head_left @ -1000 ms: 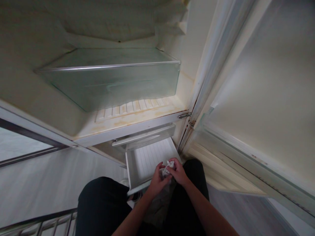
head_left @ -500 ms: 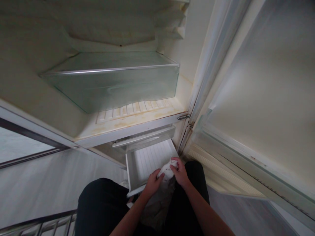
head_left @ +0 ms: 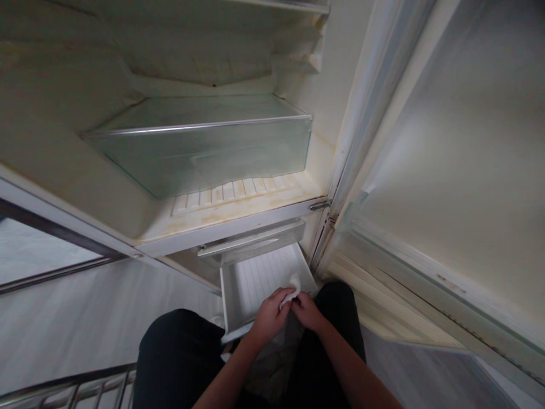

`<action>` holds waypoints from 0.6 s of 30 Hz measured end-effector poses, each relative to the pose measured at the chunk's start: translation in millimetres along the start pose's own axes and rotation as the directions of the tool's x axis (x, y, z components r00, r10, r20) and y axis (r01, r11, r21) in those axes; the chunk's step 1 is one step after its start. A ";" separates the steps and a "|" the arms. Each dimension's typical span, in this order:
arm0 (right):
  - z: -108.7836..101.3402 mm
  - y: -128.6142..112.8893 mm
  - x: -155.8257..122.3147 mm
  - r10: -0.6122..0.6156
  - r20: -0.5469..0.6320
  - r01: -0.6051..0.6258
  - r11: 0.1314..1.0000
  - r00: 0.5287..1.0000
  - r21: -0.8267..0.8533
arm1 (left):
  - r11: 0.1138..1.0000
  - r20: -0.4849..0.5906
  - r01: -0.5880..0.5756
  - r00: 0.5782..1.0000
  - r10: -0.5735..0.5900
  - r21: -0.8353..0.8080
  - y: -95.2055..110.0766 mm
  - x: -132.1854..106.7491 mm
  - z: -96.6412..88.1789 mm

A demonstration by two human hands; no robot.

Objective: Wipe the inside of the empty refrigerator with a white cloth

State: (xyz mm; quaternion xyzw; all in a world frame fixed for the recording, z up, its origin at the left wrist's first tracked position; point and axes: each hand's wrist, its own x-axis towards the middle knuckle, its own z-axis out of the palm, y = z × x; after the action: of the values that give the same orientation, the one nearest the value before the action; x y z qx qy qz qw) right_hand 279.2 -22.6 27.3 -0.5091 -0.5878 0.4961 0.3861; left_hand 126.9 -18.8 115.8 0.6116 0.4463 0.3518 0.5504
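Between my knees, both hands grip a crumpled white cloth (head_left: pixel 293 284) over the front edge of a pulled-out white drawer (head_left: pixel 255 278). My left hand (head_left: pixel 272 311) is closed around one side of the cloth. Pressed close beside it, my right hand (head_left: pixel 305 310) pinches the other side, its fingertips partly hidden. A twisted end of the cloth sticks up above my fingers. The drawer has a ribbed floor. Just above it, a clear-fronted drawer (head_left: pixel 255 241) sits in the lower compartment.
A glass-fronted bin (head_left: pixel 204 153) stands on the stained compartment floor (head_left: pixel 238 201) above. To the right hangs the open fridge door (head_left: pixel 451 170) with its shelf (head_left: pixel 426 289). A metal rack (head_left: pixel 93 392) is at the lower left.
My hands have come closer together, bunching the cloth that was spread between them into a tighter twist. The view has shifted slightly.
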 end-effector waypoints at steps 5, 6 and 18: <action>-8.2 -8.9 0.5 0.079 -0.048 -0.062 0.955 0.996 0.290 | 0.952 -0.117 0.137 0.978 -0.174 -0.274 -4.9 4.1 4.2; -9.5 -11.8 -0.1 0.086 -0.025 -0.073 0.940 0.996 0.333 | 0.927 -0.130 0.175 0.965 -0.229 -0.333 -8.2 5.8 5.0; -9.8 -15.4 0.1 0.059 -0.136 -0.033 0.981 0.989 0.189 | 0.947 -0.177 0.141 0.964 -0.197 -0.288 -18.6 16.2 20.7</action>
State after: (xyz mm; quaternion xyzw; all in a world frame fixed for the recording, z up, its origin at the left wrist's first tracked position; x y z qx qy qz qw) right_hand 285.3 -20.4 44.4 -0.5180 -0.4979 0.5205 0.4613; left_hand 148.8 -11.2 93.4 0.4499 0.4986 0.4220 0.6090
